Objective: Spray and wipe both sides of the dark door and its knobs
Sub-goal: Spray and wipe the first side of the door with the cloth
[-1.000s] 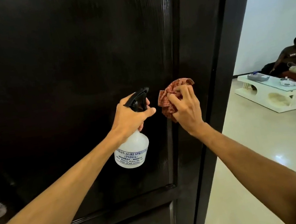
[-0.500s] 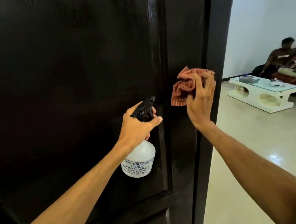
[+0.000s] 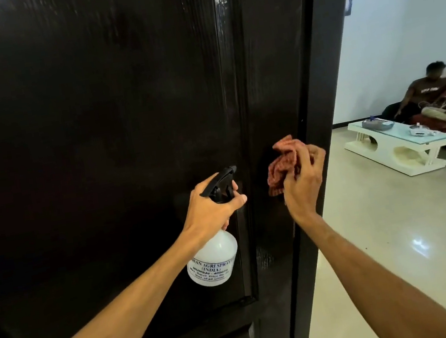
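My two bare forearms reach forward from the bottom of the view. My left hand (image 3: 210,208) curls around the neck of a spray bottle (image 3: 215,259), gripping it just under its black trigger head. The white body with blue print hangs below my fist, and the nozzle points up and to the right. Just to the right of that grip, my right hand (image 3: 303,182) clutches a crumpled reddish cloth (image 3: 283,164) and presses it flat against the dark door (image 3: 92,116). The door's glossy, wood-grained surface spreads above and left of both hands, and its outer edge runs just right of the cloth. Farther right, beyond my right hand, a pale shiny floor (image 3: 398,229) opens out. A low white coffee table (image 3: 404,147) stands well away on it. Behind the table, a person (image 3: 424,89) sits against a white wall.
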### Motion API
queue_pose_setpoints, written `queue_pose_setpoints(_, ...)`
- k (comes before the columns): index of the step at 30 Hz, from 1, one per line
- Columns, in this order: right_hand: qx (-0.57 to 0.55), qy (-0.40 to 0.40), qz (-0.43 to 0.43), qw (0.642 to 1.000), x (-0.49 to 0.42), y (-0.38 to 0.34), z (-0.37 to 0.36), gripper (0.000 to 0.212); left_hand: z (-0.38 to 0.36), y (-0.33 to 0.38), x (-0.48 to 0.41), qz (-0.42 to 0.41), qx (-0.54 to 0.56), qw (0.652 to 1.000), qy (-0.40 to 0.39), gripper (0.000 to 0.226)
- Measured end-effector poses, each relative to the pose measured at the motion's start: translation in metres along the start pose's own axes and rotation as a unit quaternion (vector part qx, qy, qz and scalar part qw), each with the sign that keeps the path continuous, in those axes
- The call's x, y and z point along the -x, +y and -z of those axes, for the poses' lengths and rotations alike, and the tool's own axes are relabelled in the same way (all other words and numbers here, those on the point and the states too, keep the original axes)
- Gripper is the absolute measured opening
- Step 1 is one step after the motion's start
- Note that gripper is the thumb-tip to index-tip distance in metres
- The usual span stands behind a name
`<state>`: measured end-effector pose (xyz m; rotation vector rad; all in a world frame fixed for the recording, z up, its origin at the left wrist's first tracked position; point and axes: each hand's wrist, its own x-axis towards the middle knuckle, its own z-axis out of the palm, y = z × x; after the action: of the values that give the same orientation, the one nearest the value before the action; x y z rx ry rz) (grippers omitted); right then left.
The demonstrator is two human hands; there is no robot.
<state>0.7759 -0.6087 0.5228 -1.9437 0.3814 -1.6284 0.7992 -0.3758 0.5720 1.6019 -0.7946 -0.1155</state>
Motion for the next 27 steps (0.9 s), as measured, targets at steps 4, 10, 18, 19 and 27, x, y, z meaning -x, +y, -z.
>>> queue_pose_setpoints(4,0.045,0.0,-0.028,0.999,0.045,0.021,-0.003,0.06,0.004,-0.012,0.01,0.015,0.001,1.0,0.01,0.015)
queue_pose_setpoints(10,0.038,-0.107,-0.033,0.993,0.118,0.018,-0.013,0.059,0.027,-0.031,0.031,0.042,0.002,0.998,0.049,0.015)
queue_pose_setpoints(18,-0.012,-0.064,0.048,0.997,0.104,-0.049,-0.044,0.05,0.053,-0.053,0.064,0.071,-0.001,0.992,0.105,0.015)
queue_pose_setpoints(19,-0.003,-0.086,0.04,0.996,0.123,-0.045,-0.041,0.054,0.05,-0.056,0.068,0.08,0.006,0.991,0.107,0.016)
queue_pose_setpoints(27,-0.047,-0.078,0.127,0.988,0.105,-0.118,-0.072,0.046,0.111,-0.065,0.11,0.084,0.006,0.975,0.205,0.015)
